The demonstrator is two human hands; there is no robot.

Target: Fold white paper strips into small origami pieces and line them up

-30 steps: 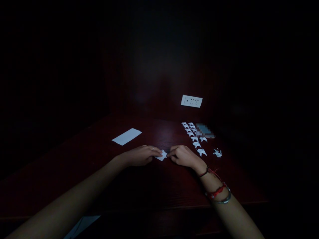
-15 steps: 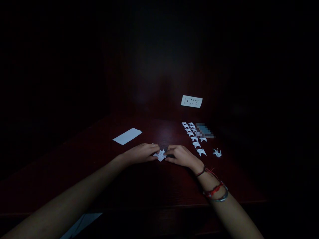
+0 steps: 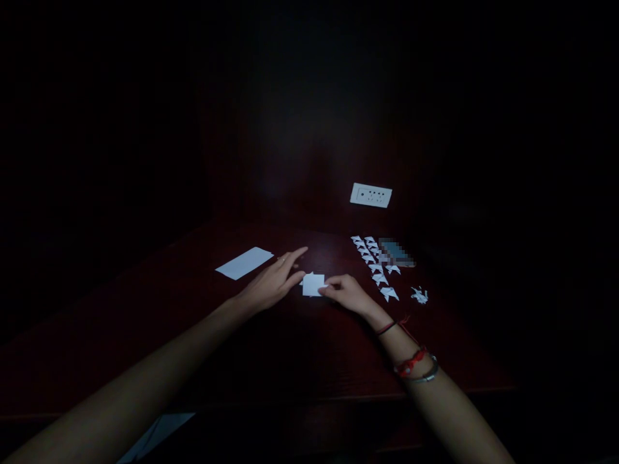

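Observation:
A small white folded paper square (image 3: 313,284) lies on the dark red wooden table (image 3: 290,348). My right hand (image 3: 344,293) pinches its right edge with thumb and fingers. My left hand (image 3: 273,280) rests just left of the paper with its fingers stretched out and apart, the fingertips close to the paper's left corner. My right wrist wears red string bracelets and a metal bangle (image 3: 416,367).
Several small folded white paper pieces (image 3: 376,265) lie in rows right of my hands, one more (image 3: 420,296) further right. A pixelated dark object (image 3: 396,252) sits beside them. A white paper strip (image 3: 244,263) lies at left, a white socket plate (image 3: 371,195) behind. The surroundings are very dark.
The paper, earlier pinched between both hands as a crumpled fold, now shows as a flat square. My left hand has let go and spread its fingers; both hands moved slightly away from me.

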